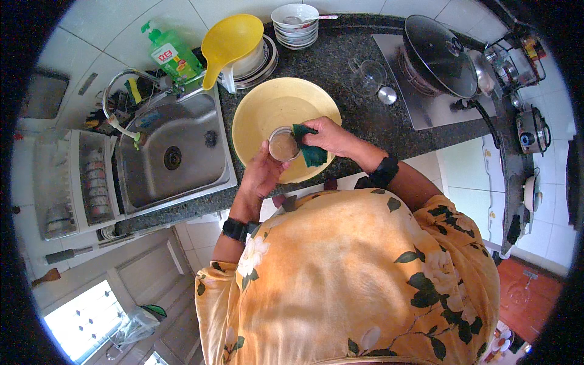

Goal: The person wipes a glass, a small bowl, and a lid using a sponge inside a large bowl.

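Note:
Over a large yellow basin (260,109) on the counter, my left hand (264,172) holds a small round cup-like vessel (283,145) by its lower left side. Its round face is turned up towards the camera; whether this is its mouth or its base I cannot tell. My right hand (329,136) grips a dark green scouring pad (315,155), which lies against the vessel's right side. Part of the pad hangs below the fingers. Both hands are above the basin's near half, and the fingertips behind the vessel are hidden.
Left is a steel sink (191,123) with a curved faucet (107,98). Behind stand a green detergent bottle (175,57), a yellow ladle (235,39) on stacked dishes and a bowl stack (295,29). Right are a glass cup (370,76), a small metal lid (387,95) and a lidded wok (438,54).

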The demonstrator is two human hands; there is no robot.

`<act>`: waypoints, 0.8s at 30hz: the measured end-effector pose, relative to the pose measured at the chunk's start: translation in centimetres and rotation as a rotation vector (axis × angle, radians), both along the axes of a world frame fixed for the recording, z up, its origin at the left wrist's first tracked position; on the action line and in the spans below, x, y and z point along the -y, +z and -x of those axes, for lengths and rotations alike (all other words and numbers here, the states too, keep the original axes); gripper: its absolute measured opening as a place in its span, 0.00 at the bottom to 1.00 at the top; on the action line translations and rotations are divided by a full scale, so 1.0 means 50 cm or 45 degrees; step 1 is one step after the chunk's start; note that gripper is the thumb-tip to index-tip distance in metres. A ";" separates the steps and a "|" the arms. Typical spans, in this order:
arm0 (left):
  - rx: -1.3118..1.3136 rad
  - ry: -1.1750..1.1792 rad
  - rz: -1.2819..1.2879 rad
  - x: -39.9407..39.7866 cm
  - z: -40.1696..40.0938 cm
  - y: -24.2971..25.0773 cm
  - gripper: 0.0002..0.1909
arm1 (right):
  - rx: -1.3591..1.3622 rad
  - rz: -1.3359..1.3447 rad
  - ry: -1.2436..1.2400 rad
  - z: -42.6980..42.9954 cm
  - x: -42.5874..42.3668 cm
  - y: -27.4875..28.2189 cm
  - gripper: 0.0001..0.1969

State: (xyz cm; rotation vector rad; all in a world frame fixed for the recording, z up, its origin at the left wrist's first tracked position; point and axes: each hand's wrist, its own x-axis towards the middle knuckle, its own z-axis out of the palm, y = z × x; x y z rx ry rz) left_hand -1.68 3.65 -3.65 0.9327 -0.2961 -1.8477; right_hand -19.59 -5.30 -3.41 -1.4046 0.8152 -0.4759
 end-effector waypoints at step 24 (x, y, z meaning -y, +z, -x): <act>-0.267 0.201 0.050 0.009 0.003 -0.022 0.21 | 0.072 -0.025 -0.065 -0.039 -0.022 -0.006 0.13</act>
